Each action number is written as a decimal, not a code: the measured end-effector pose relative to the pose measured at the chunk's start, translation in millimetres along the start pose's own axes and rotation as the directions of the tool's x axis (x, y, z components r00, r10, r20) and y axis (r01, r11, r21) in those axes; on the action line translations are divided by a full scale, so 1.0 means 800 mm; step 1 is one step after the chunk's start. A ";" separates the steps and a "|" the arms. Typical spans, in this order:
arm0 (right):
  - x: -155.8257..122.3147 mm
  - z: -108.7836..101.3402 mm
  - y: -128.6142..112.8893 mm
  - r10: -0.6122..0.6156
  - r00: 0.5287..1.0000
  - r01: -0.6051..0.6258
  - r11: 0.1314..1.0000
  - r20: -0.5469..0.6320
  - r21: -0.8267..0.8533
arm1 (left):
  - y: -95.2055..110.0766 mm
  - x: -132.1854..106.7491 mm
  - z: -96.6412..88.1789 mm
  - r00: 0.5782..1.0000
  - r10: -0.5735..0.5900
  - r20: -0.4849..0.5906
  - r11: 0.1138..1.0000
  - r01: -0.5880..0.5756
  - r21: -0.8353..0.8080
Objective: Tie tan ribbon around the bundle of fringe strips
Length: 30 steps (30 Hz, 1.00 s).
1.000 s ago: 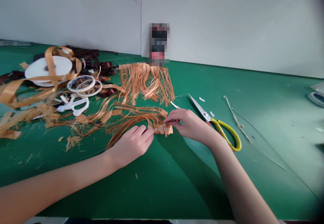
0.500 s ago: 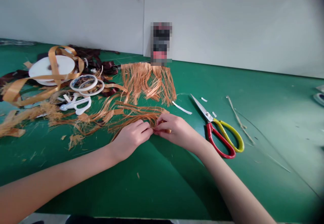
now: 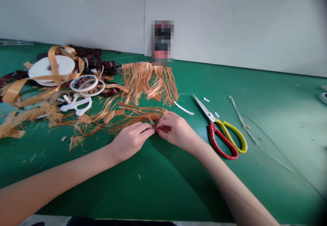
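My left hand (image 3: 134, 139) and my right hand (image 3: 176, 129) meet low over the green table, fingertips nearly touching. Both are closed in a pinch on a frayed tan ribbon (image 3: 150, 117), whose thin strands trail away to the left behind my left hand. A small unfrayed end of it shows by my right fingers; the exact spot being pinched is hidden by the fingertips. Just beyond lies a second frayed ribbon (image 3: 149, 83), spread flat like a fringe with its strands pointing towards me.
Large scissors (image 3: 222, 130) with red and yellow handles lie right of my right hand, beside white strips (image 3: 184, 108). At left are a ribbon spool (image 3: 52, 70), tape rolls (image 3: 84, 83), small white scissors (image 3: 76, 106) and dark ribbon. A pixelated upright object (image 3: 162, 43) leans on the wall.
My right fingers have curled in a little closer against the ribbon and my left hand has shifted slightly. The other things on the table lie as before.
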State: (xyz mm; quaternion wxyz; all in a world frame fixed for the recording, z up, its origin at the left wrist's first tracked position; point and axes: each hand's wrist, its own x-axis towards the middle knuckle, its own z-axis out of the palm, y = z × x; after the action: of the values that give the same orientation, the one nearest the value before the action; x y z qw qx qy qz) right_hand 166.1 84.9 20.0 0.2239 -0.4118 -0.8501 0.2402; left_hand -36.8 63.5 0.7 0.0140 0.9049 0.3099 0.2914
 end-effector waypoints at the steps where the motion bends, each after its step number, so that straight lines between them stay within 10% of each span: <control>1: 0.000 0.001 0.001 0.001 1.000 -0.001 1.000 -0.006 0.001 | 0.000 0.000 0.000 1.000 0.008 -0.003 1.000 -0.008 0.006; 30: -0.002 -0.024 -0.006 -0.065 0.993 0.081 0.980 0.098 -0.179 | 0.004 -0.007 -0.005 0.973 0.148 0.177 0.954 -0.188 0.234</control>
State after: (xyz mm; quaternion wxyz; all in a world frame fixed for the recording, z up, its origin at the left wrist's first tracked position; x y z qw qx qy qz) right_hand 175.0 85.2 37.9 0.1547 -0.3876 -0.8925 0.1712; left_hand -40.5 57.6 1.6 -0.1004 0.9428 0.2637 0.1777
